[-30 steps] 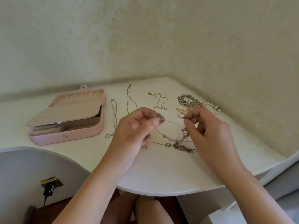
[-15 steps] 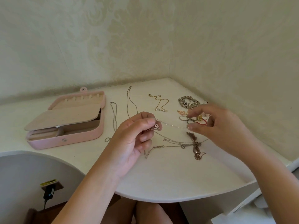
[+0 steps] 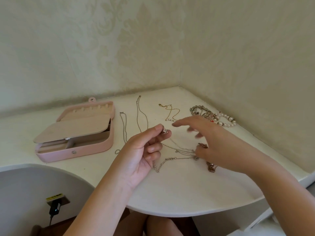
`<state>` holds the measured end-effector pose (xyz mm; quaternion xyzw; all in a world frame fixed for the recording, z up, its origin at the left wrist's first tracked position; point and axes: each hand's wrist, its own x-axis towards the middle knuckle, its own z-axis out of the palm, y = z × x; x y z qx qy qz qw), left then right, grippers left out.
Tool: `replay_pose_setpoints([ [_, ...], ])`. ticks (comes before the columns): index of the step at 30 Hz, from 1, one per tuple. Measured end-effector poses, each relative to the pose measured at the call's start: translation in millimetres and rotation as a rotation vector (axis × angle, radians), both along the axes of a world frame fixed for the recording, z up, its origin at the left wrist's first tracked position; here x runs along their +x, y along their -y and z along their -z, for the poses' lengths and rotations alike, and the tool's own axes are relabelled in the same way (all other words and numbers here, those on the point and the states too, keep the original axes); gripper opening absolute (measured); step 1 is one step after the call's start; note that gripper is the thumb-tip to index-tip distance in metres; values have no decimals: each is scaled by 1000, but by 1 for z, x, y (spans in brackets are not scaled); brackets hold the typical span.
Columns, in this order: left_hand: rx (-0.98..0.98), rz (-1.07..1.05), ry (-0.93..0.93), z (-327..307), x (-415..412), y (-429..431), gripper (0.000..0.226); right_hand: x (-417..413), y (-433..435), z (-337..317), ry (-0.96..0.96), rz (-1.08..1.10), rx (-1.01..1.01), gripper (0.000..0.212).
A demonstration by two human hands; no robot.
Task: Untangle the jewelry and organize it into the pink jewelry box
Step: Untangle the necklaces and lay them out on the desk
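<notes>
My left hand pinches a small pendant between thumb and forefinger, with a thin chain trailing from it toward the tangle. A knot of silver chains with brownish charms lies on the white desk just below my right hand. That hand hovers blurred over the tangle with its fingers spread and holds nothing. The pink jewelry box stands open at the left, its inner flap raised.
Two thin silver chains lie stretched out beside the box, a gold chain behind the hands. Bead and pearl bracelets sit near the corner walls. The desk's curved front edge is close to me.
My right hand let go of the fine chain and swung left and down over the tangle. My left hand rose a little, keeping the pendant.
</notes>
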<state>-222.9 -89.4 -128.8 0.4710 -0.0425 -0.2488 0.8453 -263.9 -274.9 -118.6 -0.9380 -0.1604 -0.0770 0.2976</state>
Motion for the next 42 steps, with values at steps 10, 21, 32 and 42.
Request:
replay_pose_setpoints([
  [10, -18, 13, 11, 3, 2, -1, 10, 10, -34, -9, 398, -25, 213, 22],
  [21, -42, -27, 59, 3, 3, -1, 8, 15, -39, -8, 663, 63, 33, 12],
  [32, 16, 38, 85, -1, -2, -1, 27, 11, -28, -58, 126, 77, 1088, 19],
  [42, 96, 36, 37, -1, 2, -1, 31, 19, -5, -109, 281, 230, 932, 17],
])
